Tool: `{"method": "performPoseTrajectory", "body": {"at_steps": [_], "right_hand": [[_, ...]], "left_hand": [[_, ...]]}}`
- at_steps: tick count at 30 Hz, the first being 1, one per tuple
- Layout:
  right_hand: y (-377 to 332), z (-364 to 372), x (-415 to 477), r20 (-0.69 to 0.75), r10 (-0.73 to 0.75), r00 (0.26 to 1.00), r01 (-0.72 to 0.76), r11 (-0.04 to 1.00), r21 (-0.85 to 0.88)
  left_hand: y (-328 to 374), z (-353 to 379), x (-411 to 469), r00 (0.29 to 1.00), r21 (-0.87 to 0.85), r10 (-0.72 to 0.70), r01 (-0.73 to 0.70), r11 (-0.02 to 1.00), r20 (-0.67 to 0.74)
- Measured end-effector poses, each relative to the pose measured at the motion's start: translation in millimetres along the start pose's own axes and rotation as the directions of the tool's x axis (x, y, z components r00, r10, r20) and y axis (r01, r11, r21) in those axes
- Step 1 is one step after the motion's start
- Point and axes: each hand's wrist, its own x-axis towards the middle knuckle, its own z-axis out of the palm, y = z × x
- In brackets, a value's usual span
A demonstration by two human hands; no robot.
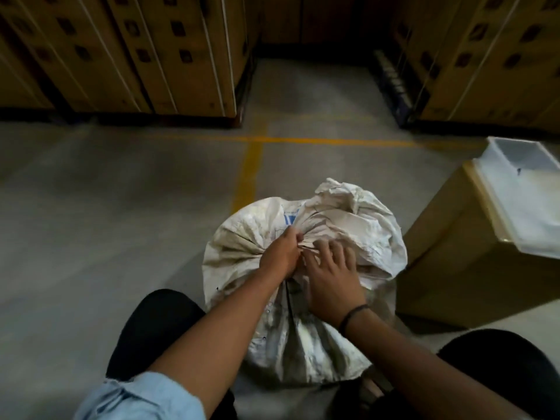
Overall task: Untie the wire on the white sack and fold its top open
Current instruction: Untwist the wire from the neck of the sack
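The white sack [303,268] stands on the concrete floor [121,192], between the knees of the person, and just beside a brown carton [454,262] that carries a clear plastic tray [521,195]. The neck of the sack is gathered into a tight bunch near the middle of its top, and the pleats run out from this point like rays. Beyond the bunch, on the side away from the person, the loose mouth of the sack rises in crumpled folds.

The left hand [280,253] is closed on the bunch from the left side; its fingers [295,237] pinch the gathered cloth just where the tie sits. The right hand [330,274] lies flat on the sack, directly beside the bunch, with its fingers [328,248] spread and half open, the tips touching the tie. The wire [306,246] itself shows only as a thin line between the two hands, and how it is twisted I cannot tell.

So the knot lies between both hands, and the left one is nearer to it and holds it. In my judgement the wire is not yet undone.

The sack looks like woven plastic cloth, dirty white, stiff and wrinkled, with some blue print near the neck. It seems full and rounded.
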Motion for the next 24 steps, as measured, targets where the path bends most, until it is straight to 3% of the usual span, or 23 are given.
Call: {"method": "performPoseTrajectory", "body": {"at_steps": [2, 4, 6, 11, 16, 20, 24], "right_hand": [[-10, 3, -16, 0.014, -0.003, 1.000, 0.002, 0.999, 0.044], [-17, 11, -25, 0.162, 0.032, 0.986, -0.057, 0.986, 0.154], [-19, 21, -26, 0.286, 0.058, 0.956, -0.126, 0.967, 0.223], [-24, 38, -9, 0.338, 0.122, 0.933, -0.245, 0.905, 0.348], [-44, 52, 14, 0.451, 0.184, 0.874, -0.406, 0.786, 0.467], [-60, 60, 33, 0.441, 0.284, 0.851, -0.483, 0.754, 0.446], [-62, 56, 60, 0.304, 0.307, 0.902, -0.421, 0.783, 0.458]], "left_hand": [[-11, -2, -10, 1.000, -0.143, -0.021, 0.019, 0.989, -0.012], [-19, -1, -17, 1.000, -0.196, 0.004, -0.006, 0.981, -0.010], [-23, -1, -22, 0.998, -0.159, 0.053, -0.050, 0.986, 0.019], [-27, -10, -26, 0.982, 0.017, 0.095, -0.099, 0.995, 0.164], [-31, -12, -22, 0.983, -0.013, 0.029, -0.028, 1.000, 0.180], [-38, -10, -14, 0.989, -0.062, 0.000, 0.009, 0.998, 0.150], [-38, -20, -4, 0.998, -0.236, -0.058, 0.057, 0.970, 0.001]]}}
